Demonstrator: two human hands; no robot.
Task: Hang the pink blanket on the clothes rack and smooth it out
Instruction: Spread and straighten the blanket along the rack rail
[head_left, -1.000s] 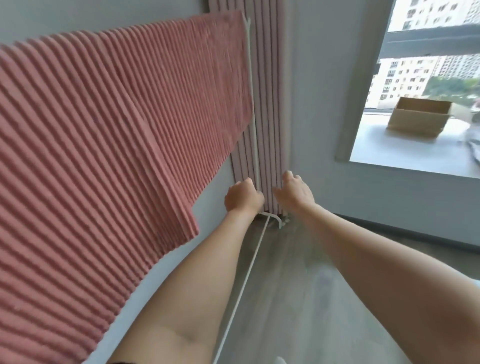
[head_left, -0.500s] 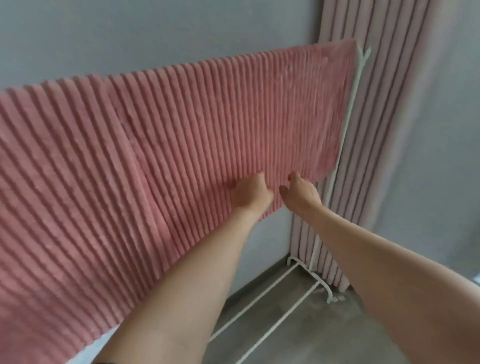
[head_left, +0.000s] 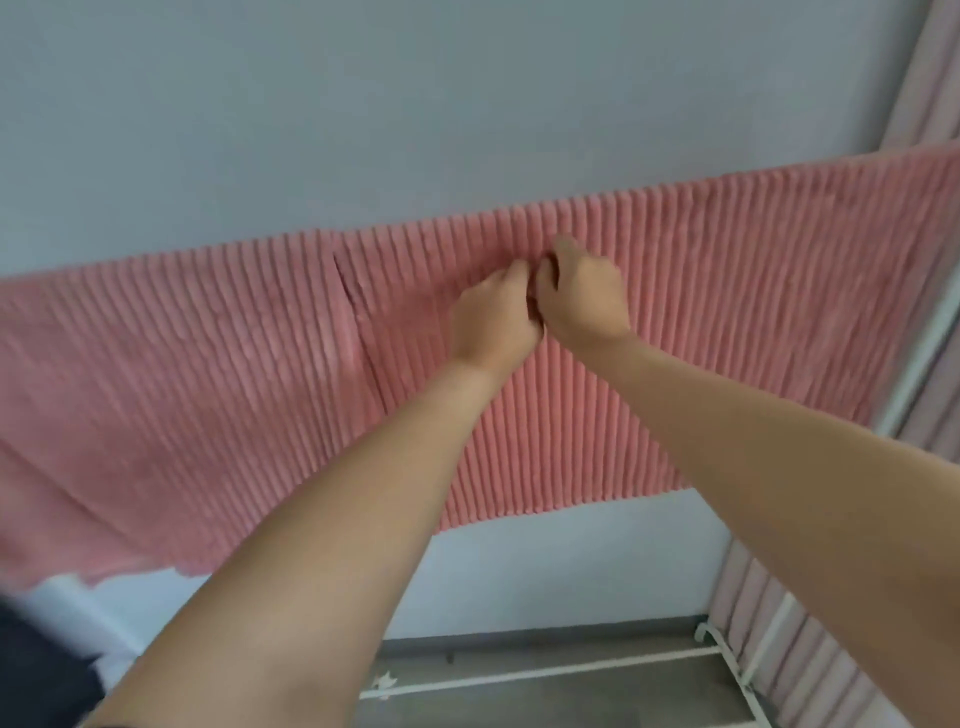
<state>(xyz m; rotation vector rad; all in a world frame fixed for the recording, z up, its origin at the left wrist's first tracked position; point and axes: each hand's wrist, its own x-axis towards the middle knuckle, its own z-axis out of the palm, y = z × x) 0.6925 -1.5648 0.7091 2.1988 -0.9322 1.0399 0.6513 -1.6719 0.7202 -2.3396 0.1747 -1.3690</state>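
A pink ribbed blanket (head_left: 218, 374) hangs across the top bar of a white clothes rack (head_left: 930, 364), spanning the whole view; the bar itself is hidden under it. A fold crease runs down the blanket left of centre. My left hand (head_left: 493, 317) and my right hand (head_left: 584, 296) are side by side, touching, near the blanket's top edge. Both have their fingers curled against the fabric. Whether they pinch it or only press on it, I cannot tell.
A grey wall (head_left: 415, 104) stands behind the blanket. Pink curtains (head_left: 810, 644) hang at the right. The rack's white base bar (head_left: 545, 673) lies on the grey floor below. A dark object (head_left: 36, 670) shows at the lower left corner.
Both hands rose from the blanket's lower edge up to near its top edge. The view swung up and left, so the blanket now fills the width.
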